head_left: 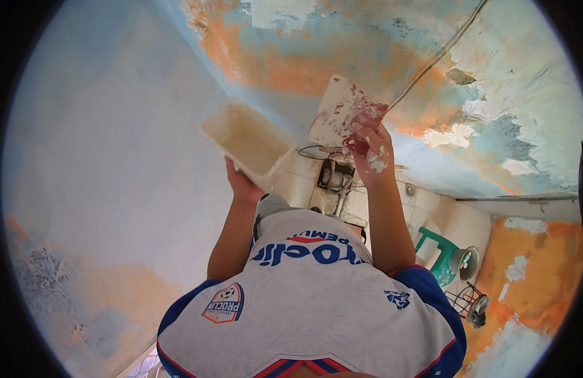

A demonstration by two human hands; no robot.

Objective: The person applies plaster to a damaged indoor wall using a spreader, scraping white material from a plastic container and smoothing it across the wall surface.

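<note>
Two bare hands seen from above, clock directions taken from the centre of the view. At 10–11 o'clock, the left hand [243, 186] supports a cream rectangular container [269, 162], slightly blurred and tilted so that its tan interior shows; the grip is closed around its near end, the thumb along the outside. At 1 o'clock, the right hand [373, 157], spotted with white paste, has its grip closed on the right-hand part of a flat pale plate [330, 120] smeared with red and white. The plate stands just beside the container, apart from it. A cable [439, 58] crosses the patchy blue-and-orange wall [342, 47] between 1 and 2 o'clock. Near 4 o'clock: a green plastic chair [444, 275] and a round metal bowl [455, 263].
</note>
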